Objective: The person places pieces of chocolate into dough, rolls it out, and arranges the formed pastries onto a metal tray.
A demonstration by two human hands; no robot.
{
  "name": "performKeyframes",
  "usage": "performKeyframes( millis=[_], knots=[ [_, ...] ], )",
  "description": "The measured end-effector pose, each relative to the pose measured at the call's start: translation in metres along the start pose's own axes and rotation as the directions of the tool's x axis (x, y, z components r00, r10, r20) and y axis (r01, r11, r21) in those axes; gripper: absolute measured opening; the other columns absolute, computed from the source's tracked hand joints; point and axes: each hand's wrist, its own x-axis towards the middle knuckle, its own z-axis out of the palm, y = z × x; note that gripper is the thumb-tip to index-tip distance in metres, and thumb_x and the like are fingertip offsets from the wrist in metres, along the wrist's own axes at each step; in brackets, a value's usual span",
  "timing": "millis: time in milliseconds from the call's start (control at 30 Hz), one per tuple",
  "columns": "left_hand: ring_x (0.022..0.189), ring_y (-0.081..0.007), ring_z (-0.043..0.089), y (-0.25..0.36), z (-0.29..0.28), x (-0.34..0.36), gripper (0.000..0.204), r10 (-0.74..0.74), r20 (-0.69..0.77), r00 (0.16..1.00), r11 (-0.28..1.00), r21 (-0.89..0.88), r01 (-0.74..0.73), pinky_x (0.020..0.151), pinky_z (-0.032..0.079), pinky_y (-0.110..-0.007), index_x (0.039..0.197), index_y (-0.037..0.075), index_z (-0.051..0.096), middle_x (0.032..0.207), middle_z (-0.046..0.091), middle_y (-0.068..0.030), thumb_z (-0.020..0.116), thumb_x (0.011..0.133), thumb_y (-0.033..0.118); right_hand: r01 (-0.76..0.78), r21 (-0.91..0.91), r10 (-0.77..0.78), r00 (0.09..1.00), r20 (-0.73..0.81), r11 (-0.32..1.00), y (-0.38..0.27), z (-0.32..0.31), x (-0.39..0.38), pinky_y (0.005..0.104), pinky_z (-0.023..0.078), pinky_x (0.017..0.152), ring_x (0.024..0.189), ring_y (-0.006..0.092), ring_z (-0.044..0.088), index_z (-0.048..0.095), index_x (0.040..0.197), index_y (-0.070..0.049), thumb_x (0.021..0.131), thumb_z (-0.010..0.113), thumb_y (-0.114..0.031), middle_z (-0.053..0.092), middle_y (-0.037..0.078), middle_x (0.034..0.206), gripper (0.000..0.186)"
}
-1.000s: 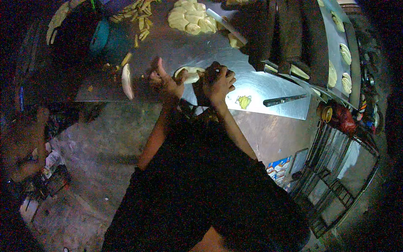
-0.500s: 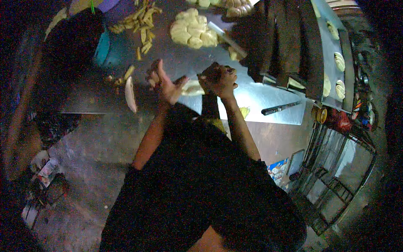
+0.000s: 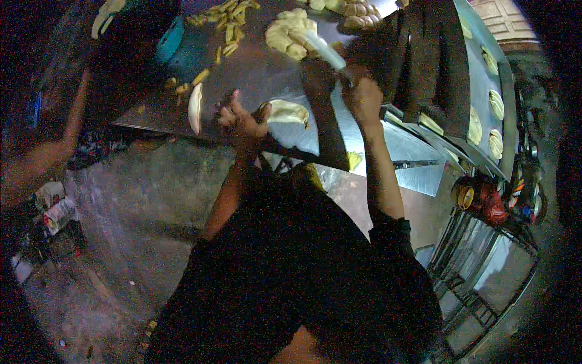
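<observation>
My right hand [image 3: 364, 97] is closed on the near end of a pale rod-shaped tool [image 3: 327, 51], which is too blurred to name. The tool's far end reaches over a pile of pale dough pieces [image 3: 288, 31]. My left hand [image 3: 242, 125] holds nothing, its fingers apart and a little blurred. Just right of it, a flattened piece of dough [image 3: 288, 113] lies on the metal table [image 3: 267, 79]. Left of that hand is a long, pale shaped dough piece [image 3: 195, 109].
Yellowish filling strips [image 3: 230, 21] are scattered at the back left, near a teal container [image 3: 170, 40]. Dark stacked trays [image 3: 424, 67] stand to the right, the top one [image 3: 482, 79] bearing shaped dough pieces. Another person's arm [image 3: 51, 155] shows at far left. A metal rack [image 3: 485, 285] stands lower right.
My right hand has moved right and forward, from beside the flat dough to the rod-shaped tool, and has taken hold of it. My left hand has come slightly back. The view has shifted.
</observation>
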Motion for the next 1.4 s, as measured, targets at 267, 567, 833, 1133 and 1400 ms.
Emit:
performKeyframes(
  millis=[267, 567, 833, 1133, 1400],
  knots=[
    [0.106, -0.0354, 0.055, -0.032, -0.003, 0.038, 0.041, 0.610, 0.132, 0.781, 0.792, -0.122, -0.598, 0.094, 0.042, -0.048, 0.119, 0.005, 0.055, 0.112, 0.059, -0.0164, 0.060, 0.095, 0.037, 0.706, 0.120, -0.716, 0.689, 0.110, 0.698, -0.053, 0.047, -0.035, 0.0452, 0.052, 0.089, 0.107, 0.0312, 0.061, 0.060, 0.130, -0.012, 0.089, 0.064, -0.019, 0.061, 0.012, 0.126, 0.042],
    [0.120, -0.0393, 0.054, -0.005, 0.047, 0.118, 0.036, 0.577, -0.004, 0.817, 0.808, 0.149, -0.570, 0.100, 0.041, -0.059, 0.124, 0.007, 0.057, 0.126, 0.058, -0.0205, 0.050, 0.100, 0.034, 0.272, -0.210, -0.327, 0.892, -0.311, 0.939, -0.069, 0.101, 0.063, 0.0654, 0.008, 0.118, 0.149, 0.0476, 0.014, 0.020, 0.157, -0.004, 0.102, 0.039, -0.043, 0.017, 0.030, 0.160, 0.070],
    [0.103, -0.0310, 0.059, -0.025, 0.022, 0.136, 0.049, 0.904, 0.243, 0.352, 0.370, -0.032, -0.928, 0.089, 0.047, -0.048, 0.121, 0.008, 0.060, 0.113, 0.061, -0.0118, 0.053, 0.096, 0.051, 0.383, 0.038, -0.383, 0.924, -0.012, 0.923, -0.071, 0.059, 0.007, 0.0545, 0.023, 0.119, 0.148, 0.0386, 0.028, 0.041, 0.151, -0.012, 0.097, 0.050, -0.049, 0.031, 0.016, 0.160, 0.066],
    [0.092, -0.0286, 0.060, 0.043, 0.019, 0.153, 0.036, 0.948, 0.197, 0.250, 0.249, 0.028, -0.968, 0.075, 0.043, -0.043, 0.101, 0.006, 0.063, 0.095, 0.063, -0.0106, 0.058, 0.094, 0.041, -0.118, -0.162, 0.070, 0.959, -0.275, 0.980, -0.041, 0.095, -0.027, 0.0633, 0.006, 0.118, 0.149, 0.0398, 0.024, 0.033, 0.155, -0.008, 0.103, 0.038, -0.035, 0.031, 0.019, 0.160, 0.059],
    [0.089, -0.0234, 0.062, 0.039, 0.068, 0.135, 0.033, 0.945, 0.007, 0.328, 0.323, -0.194, -0.926, 0.071, 0.046, -0.042, 0.090, 0.012, 0.065, 0.094, 0.065, -0.0036, 0.068, 0.087, 0.045, -0.464, -0.393, 0.419, 0.886, -0.200, 0.794, 0.034, 0.146, 0.022, 0.0673, 0.023, 0.112, 0.145, 0.0396, 0.031, 0.051, 0.144, -0.010, 0.100, 0.042, -0.041, 0.041, 0.023, 0.151, 0.055]
  ],
)
